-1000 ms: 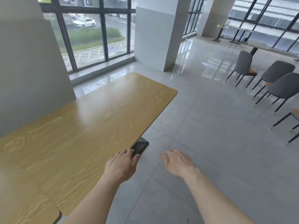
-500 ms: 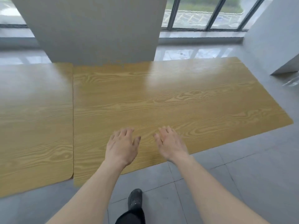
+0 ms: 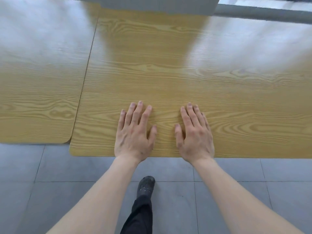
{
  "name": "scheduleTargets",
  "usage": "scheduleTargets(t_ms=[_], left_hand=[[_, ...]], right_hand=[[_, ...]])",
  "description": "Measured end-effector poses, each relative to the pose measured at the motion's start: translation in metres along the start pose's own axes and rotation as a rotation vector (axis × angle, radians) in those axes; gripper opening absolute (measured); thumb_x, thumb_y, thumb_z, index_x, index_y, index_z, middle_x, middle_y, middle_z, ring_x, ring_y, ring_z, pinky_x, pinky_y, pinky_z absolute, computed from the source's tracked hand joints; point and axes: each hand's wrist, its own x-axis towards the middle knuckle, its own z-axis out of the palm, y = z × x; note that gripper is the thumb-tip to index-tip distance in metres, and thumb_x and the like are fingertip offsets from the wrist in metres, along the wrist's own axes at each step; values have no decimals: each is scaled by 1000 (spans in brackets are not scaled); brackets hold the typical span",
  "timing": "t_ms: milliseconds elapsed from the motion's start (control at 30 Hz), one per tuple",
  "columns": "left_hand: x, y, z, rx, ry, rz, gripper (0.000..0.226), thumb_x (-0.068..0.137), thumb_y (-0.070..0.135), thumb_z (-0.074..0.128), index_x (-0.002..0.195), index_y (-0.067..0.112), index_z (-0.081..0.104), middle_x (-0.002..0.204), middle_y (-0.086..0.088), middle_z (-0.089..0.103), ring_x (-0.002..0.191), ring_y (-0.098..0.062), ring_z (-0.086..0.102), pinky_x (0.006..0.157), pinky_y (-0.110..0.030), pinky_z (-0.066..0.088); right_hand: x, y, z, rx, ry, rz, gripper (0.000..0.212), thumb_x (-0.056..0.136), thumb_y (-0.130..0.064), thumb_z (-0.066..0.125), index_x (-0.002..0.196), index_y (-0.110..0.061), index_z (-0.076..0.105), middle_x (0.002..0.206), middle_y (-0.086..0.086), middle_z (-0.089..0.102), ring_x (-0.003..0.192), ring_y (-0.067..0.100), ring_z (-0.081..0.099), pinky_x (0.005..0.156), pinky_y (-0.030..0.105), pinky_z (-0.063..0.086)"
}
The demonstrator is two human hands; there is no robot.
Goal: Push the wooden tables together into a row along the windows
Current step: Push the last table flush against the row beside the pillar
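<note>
Both palms flat on the right table (image 3: 168, 65), near its front edge at lower centre of frame; left hand (image 3: 134, 134) and right hand (image 3: 194, 134) side by side, fingers spread wide, gripping nothing. Left table (image 3: 42, 90) fills the left of frame, butted against the right table along a thin seam; its front edge sits slightly further back. Grey tile floor (image 3: 50, 191) below, one dark shoe (image 3: 146, 184) at bottom centre; grey pillar (image 3: 152, 4) at top edge.

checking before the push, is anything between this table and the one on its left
Nothing visible: the right table already meets the left table along a thin seam. Both hands, left and right, lie flat on it.
</note>
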Motion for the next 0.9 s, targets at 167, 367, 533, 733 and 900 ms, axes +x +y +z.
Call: scheduleTargets(t_ms=[167, 367, 533, 733, 900], left_hand=[[0, 2, -3, -2, 18, -18, 61, 100, 53, 33, 157, 30, 31, 168, 2, 22, 157, -19, 10, 127, -45, 7], [8, -2, -4, 3, 17, -14, 61, 99, 53, 36, 156, 31, 33, 167, 3, 24, 157, -19, 10, 127, -46, 8], [18, -4, -4, 10, 3, -7, 62, 100, 54, 34, 158, 32, 28, 169, 4, 18, 158, -18, 4, 127, -46, 5], [34, -2, -4, -5, -14, 2, 63, 100, 55, 32, 158, 32, 26, 170, 3, 15, 158, -18, 1, 127, -45, 3], [42, -3, -4, -15, -14, 15, 64, 100, 55, 32, 159, 31, 26, 170, 3, 14, 158, -18, 0, 127, -45, 1]], right_hand=[[1, -1, -1, 0, 19, -3, 58, 103, -39, 40, 155, -13, 40, 166, 7, 30, 157, 22, 17, 127, 43, 13], [8, -3, 1, -30, 26, -7, 61, 102, -42, 39, 154, -11, 41, 165, 9, 31, 157, 24, 17, 128, 43, 12], [17, -3, 2, -36, 39, -2, 62, 101, -43, 39, 154, -11, 40, 165, 9, 31, 157, 24, 17, 127, 43, 12], [30, 2, 3, -34, 48, 5, 63, 101, -45, 37, 154, -11, 40, 165, 10, 30, 156, 25, 18, 128, 42, 11], [37, 1, 3, -48, 48, 15, 64, 101, -46, 36, 154, -11, 39, 166, 10, 30, 156, 26, 19, 127, 44, 14]])
